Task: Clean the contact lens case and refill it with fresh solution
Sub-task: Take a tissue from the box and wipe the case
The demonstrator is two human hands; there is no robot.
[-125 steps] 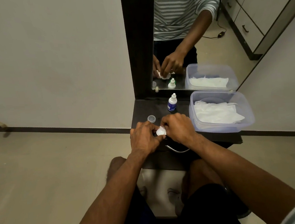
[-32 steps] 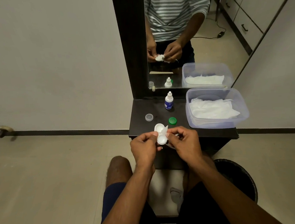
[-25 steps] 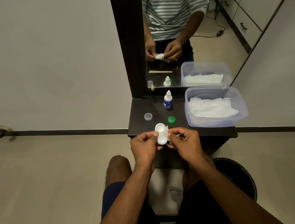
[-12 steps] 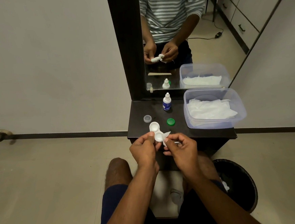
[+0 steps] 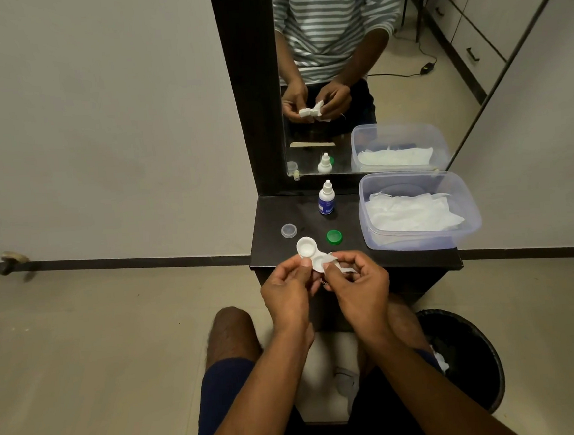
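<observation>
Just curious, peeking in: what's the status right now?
Left hand grips lens case, wells open. Right hand pinches tissue at near well. Solution bottle untouched. Nothing in the way.

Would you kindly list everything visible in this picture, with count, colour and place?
contact lens case: one, white, wells uncapped, held over the shelf's front edge
tissue piece: one, white, pinched against the case
solution bottle: one, white and blue, upright at the shelf's back
green cap: one, on the shelf
clear cap: one, shelf's left side
plastic tub: one, clear, holding white tissues, shelf's right
shelf: one, dark, below the mirror
mirror: one, dark-framed, behind the shelf
bin: one, black, floor at right
left hand: holds the case
right hand: pinches the tissue
</observation>
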